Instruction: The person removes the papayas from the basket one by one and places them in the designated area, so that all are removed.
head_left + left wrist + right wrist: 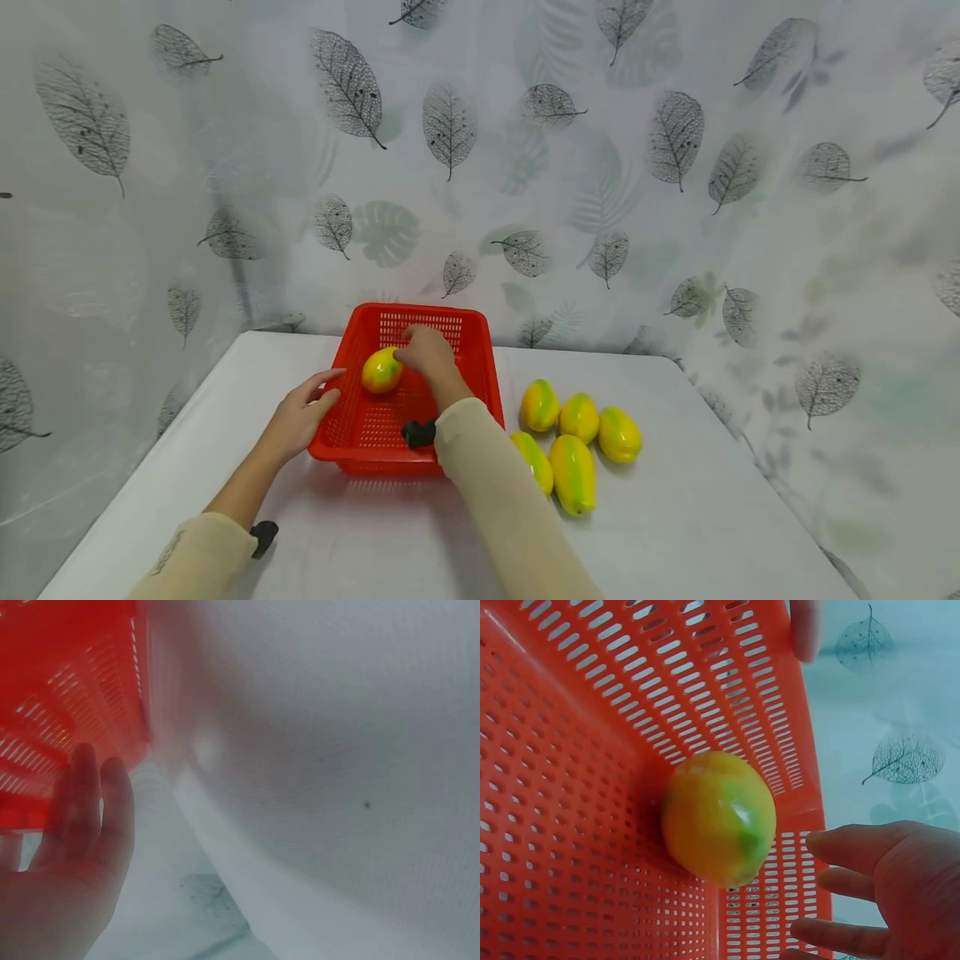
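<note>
A red plastic basket (pixel 408 312) with slotted walls sits on the white table. Inside it, toward the left wall, lies one shiny yellow-green papaya-like fruit (pixel 381 372), also visible in the right wrist view (pixel 720 817). My right hand (pixel 429 354) reaches over the basket just right of this fruit. Its fingers are spread and apart from the fruit, holding nothing. At the basket's left side is my left hand (pixel 298 417), with fairly straight fingers (pixel 84 795) along the outside of the wall. Whether its thumb presses the rim is unclear.
Several more yellow-green fruits (pixel 573 473) lie grouped on the table right of the basket, one partly behind the right sleeve (pixel 502 492). A leaf-patterned curtain (pixel 480 167) stands behind and beside the white table (pixel 697 492).
</note>
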Tool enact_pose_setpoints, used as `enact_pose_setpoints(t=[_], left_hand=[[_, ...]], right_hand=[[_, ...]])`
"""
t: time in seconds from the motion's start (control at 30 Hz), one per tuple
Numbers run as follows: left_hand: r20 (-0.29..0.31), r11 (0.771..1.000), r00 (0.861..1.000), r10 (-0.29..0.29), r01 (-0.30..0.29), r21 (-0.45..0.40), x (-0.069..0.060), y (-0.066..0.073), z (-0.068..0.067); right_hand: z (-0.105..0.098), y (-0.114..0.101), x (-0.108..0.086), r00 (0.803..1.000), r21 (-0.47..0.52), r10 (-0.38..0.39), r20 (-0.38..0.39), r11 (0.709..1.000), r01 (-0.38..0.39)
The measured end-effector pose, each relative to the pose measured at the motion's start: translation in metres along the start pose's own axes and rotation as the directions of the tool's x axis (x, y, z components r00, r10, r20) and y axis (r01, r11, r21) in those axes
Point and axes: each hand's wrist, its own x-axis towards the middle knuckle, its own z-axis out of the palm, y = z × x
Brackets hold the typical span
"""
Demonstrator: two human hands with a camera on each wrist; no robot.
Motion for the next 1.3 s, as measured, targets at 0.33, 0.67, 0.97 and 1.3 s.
enact_pose_setpoints(t=[0.33, 0.67, 0.97, 1.3], left_hand=[[-0.018, 1.000, 1.000, 0.002, -0.002, 0.021, -0.005, -0.001, -0.002], [-0.015, 1.000, 1.000, 0.016, -0.016, 0.019, -0.006, -0.002, -0.004], [-0.012, 1.000, 1.000, 0.016, -0.016, 0.014, -0.006, -0.001, -0.002], [-0.002, 1.000, 1.000, 0.019, -0.019, 0.014, -0.003, 0.001, 0.000]], right_hand=[[0.006, -0.008, 0.000, 1.000, 0.031, -0.009, 0.020, 0.999, 0.008], [0.009, -0.015, -0.001, 0.995, 0.007, -0.067, 0.081, 0.998, 0.066], [0.015, -0.019, 0.000, 0.985, 0.057, -0.129, 0.118, 0.991, 0.123], [0.017, -0.016, -0.001, 0.969, 0.064, -0.160, 0.190, 0.987, 0.150]])
